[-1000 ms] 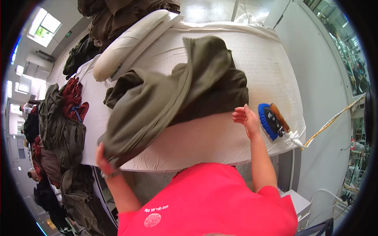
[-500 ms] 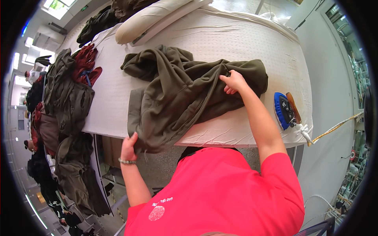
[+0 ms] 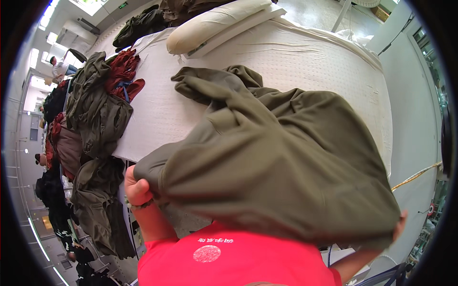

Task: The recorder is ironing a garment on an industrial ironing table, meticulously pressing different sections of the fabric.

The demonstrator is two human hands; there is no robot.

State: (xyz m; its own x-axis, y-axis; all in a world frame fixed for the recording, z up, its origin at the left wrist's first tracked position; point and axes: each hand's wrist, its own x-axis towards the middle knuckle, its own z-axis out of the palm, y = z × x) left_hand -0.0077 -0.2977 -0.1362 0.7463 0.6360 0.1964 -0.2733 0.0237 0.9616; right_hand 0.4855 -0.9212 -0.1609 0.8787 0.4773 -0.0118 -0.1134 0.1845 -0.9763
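An olive-green sweatshirt point(image 3: 276, 167) is stretched across the near side of the white padded table point(image 3: 329, 62), its near part lifted over the edge in front of my red shirt. My left hand point(image 3: 137, 187) is closed on its banded edge at the left, thumb on top. At the far lower right, my right hand point(image 3: 401, 225) grips the opposite edge; it is blurred and mostly covered by the cloth. The sweatshirt's far end lies bunched on the table.
A cream padded pressing board point(image 3: 219, 26) sits at the table's far edge. Olive garments point(image 3: 95, 109) and dark red cloth point(image 3: 125, 71) hang in a heap on the left. A yellowish cord point(image 3: 415, 176) runs at the right, near a pale wall panel point(image 3: 410, 90).
My right hand has moved from the sweatshirt's middle to the lower right, spreading the cloth wide. My left hand has shifted left. The blue-edged iron is now hidden behind the fabric.
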